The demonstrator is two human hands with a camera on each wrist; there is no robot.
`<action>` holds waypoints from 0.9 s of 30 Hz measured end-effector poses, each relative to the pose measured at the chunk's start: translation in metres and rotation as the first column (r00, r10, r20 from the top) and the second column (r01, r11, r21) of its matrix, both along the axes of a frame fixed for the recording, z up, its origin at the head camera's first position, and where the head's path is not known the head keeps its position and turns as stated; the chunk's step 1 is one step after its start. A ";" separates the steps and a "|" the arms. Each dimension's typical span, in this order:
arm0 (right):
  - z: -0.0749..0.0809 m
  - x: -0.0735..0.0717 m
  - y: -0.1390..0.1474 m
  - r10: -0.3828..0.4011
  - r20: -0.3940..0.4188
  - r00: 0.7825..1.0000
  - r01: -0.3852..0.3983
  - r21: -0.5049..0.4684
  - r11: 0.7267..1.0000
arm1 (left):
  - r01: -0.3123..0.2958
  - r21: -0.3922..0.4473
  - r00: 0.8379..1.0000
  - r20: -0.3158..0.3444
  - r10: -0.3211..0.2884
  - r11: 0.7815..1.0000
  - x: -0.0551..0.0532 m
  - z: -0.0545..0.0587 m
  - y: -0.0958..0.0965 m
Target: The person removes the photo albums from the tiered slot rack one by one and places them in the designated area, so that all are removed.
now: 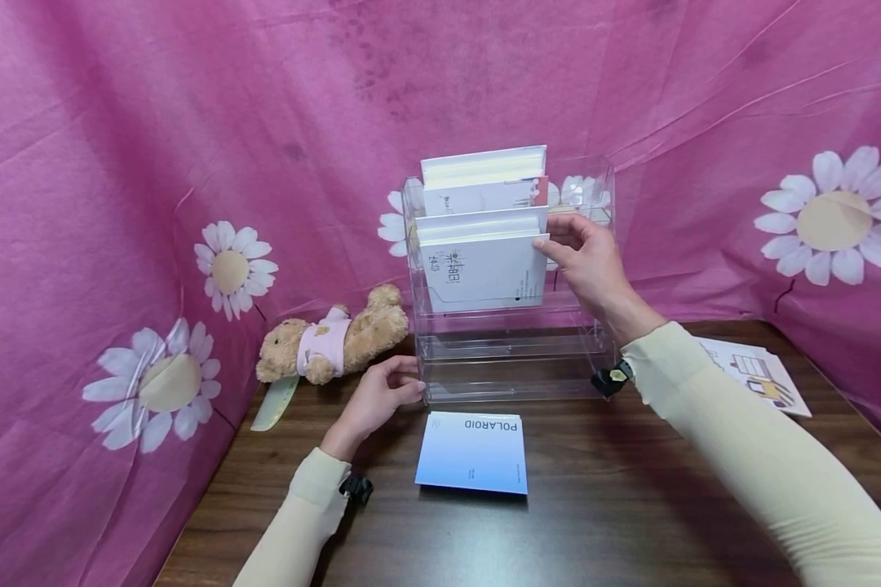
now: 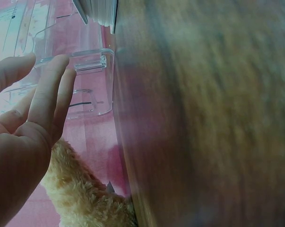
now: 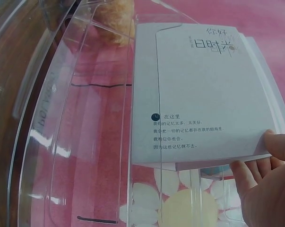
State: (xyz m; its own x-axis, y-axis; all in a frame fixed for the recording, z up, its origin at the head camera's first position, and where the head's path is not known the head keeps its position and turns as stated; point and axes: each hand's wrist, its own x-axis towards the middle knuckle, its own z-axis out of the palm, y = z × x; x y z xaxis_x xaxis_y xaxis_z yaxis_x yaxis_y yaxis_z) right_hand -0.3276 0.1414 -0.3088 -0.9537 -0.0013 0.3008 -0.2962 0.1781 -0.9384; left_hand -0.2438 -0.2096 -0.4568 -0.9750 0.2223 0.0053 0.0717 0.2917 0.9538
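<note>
In the head view a clear plastic rack (image 1: 510, 391) stands upright with tiered slots. A white photo album (image 1: 484, 273) with dark lettering sits in a front upper slot, and my right hand (image 1: 591, 261) pinches its right edge. Seen from the right wrist, the thumb lies over the cover of the album (image 3: 189, 90) and the fingers are at its edge. Another white album (image 1: 477, 196) stands in the slot behind. My left hand (image 1: 382, 399) is at the rack's lower left corner, its fingers (image 2: 45, 94) extended along the clear side.
A blue album (image 1: 472, 452) marked POLAROID lies on the wooden table in front of the rack. To the left a teddy bear (image 1: 330, 338) lies on its side over a pale, flat piece (image 1: 275, 403). White printed sheets (image 1: 756, 375) lie at the right, with pink cloth behind.
</note>
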 end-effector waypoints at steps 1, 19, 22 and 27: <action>0.000 0.000 0.000 -0.001 0.001 1.000 0.001 -0.001 1.000 | -0.001 -0.001 1.000 0.000 0.001 1.000 0.000 0.000 0.000; 0.002 -0.001 0.002 0.012 0.001 1.000 -0.012 -0.020 1.000 | -0.013 -0.004 1.000 0.005 0.013 1.000 0.000 0.002 0.002; 0.003 0.000 0.002 0.013 -0.011 1.000 -0.013 -0.013 1.000 | -0.014 -0.002 1.000 0.010 0.014 1.000 0.000 0.001 0.002; 0.004 0.001 0.002 0.018 -0.027 0.999 -0.018 -0.004 1.000 | -0.010 0.003 1.000 0.005 0.010 1.000 0.000 -0.001 0.001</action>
State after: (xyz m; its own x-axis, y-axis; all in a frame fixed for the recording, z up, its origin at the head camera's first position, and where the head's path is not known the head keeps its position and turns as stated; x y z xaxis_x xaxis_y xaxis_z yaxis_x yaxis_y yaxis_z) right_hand -0.3263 0.1431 -0.3045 -0.9449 -0.0174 0.3268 -0.3250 0.1686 -0.9306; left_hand -0.2439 -0.2088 -0.4574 -0.9771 0.2127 0.0008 0.0639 0.2899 0.9549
